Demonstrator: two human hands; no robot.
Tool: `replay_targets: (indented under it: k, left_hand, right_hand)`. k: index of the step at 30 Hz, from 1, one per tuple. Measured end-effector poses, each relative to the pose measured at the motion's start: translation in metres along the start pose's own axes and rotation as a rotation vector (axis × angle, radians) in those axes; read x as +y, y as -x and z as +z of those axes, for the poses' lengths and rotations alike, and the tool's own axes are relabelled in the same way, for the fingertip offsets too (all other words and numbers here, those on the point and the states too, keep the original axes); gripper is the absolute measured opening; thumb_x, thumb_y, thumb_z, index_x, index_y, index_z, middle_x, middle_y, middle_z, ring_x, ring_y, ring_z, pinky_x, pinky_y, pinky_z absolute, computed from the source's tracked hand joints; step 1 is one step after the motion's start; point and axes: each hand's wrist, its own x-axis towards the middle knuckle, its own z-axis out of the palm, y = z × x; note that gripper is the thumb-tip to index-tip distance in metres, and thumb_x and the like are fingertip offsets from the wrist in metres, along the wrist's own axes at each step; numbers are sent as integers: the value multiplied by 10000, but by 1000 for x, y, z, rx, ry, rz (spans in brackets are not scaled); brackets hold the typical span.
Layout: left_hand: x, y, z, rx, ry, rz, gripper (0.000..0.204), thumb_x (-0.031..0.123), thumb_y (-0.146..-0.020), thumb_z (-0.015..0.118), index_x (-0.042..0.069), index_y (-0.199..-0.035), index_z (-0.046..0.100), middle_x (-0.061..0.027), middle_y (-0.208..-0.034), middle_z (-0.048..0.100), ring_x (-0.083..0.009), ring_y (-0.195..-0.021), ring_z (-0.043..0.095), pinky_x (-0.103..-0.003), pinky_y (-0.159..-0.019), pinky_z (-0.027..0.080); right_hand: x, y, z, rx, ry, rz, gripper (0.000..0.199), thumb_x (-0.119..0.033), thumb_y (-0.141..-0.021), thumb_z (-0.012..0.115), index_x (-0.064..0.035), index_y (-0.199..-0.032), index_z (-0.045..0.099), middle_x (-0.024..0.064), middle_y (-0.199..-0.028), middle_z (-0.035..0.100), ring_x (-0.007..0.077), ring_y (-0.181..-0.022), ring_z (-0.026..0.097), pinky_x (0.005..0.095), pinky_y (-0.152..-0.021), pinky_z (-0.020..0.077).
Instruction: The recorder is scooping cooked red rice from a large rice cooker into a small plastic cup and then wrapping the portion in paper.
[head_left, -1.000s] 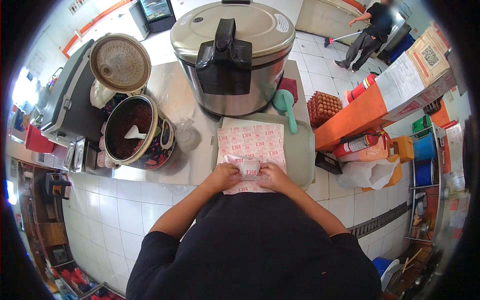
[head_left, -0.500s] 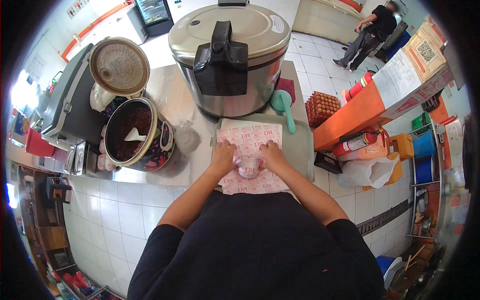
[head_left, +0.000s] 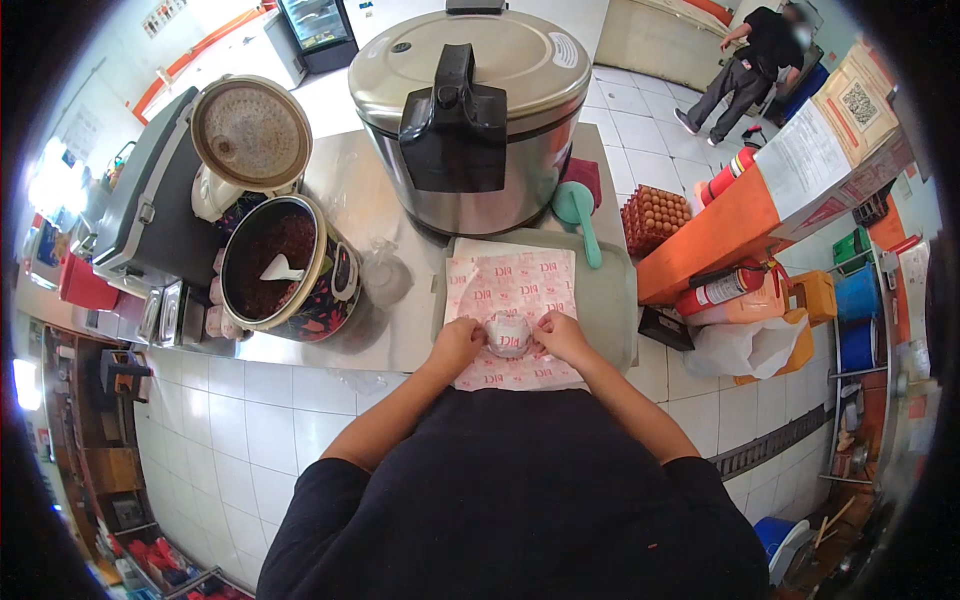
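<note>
A small round bundle (head_left: 508, 335) in white and pink printed wrapping paper sits on a stack of matching paper sheets (head_left: 512, 268). Beneath the stack is a grey-green tray (head_left: 608, 300). At the bundle's left side, my left hand (head_left: 460, 343) is closed with its fingertips on the side fold of the wrapping paper. My right hand (head_left: 560, 335) pinches the same paper at the right side. What is wrapped inside stays hidden. Just beyond the tray stands a large steel rice cooker (head_left: 470, 150) with its lid down. A green rice paddle (head_left: 580, 215) lies at the tray's far right.
Left of the tray are a clear plastic bag (head_left: 385, 275) and an open flowered pot (head_left: 320, 300) of dark red food with a white scoop (head_left: 282, 268). Egg trays (head_left: 655, 215), an orange ledge (head_left: 710, 245) and a fire extinguisher (head_left: 725, 288) are to the right. Another person (head_left: 755, 60) stands far right.
My hands have come down from the far side of the bundle to its left and right sides. More of the bundle's top shows now. The picture has shifted slightly.
</note>
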Motion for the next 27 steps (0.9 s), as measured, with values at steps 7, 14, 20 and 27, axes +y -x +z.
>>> replay_targets:
  k: [7,14,20,27]
  left_hand:
    - [-3,11,8,57,-377,296,87,89,-754,556,18,-768,604,-132,-788,559,-299,-787,558,-386,-713,467]
    - [-1,7,-2,-206,-193,139,123,89,-728,572,30,-831,603,-128,-815,587,-314,-857,582,-384,-731,476]
    - [3,-58,-17,-326,-296,155,406,108,-551,739,78,-940,624,-137,-931,573,-325,-895,574,-398,-752,471]
    - [-11,-67,-6,-340,-123,763,528,72,-617,709,141,-1112,539,-118,-1003,553,-323,-915,546,-369,-772,458]
  right_hand:
    - [1,-1,0,31,83,-8,226,-58,-714,668,55,-852,529,149,-697,593,230,-554,626,340,-472,517]
    - [24,-13,3,199,590,-338,297,-150,-670,739,10,-826,544,151,-668,577,271,-631,587,355,-580,463]
    - [15,-16,6,153,653,-251,277,-159,-687,728,-2,-835,555,172,-735,612,301,-714,613,377,-635,481]
    - [7,-9,4,-24,600,-204,235,-114,-770,637,1,-967,582,187,-839,641,272,-776,629,356,-689,499]
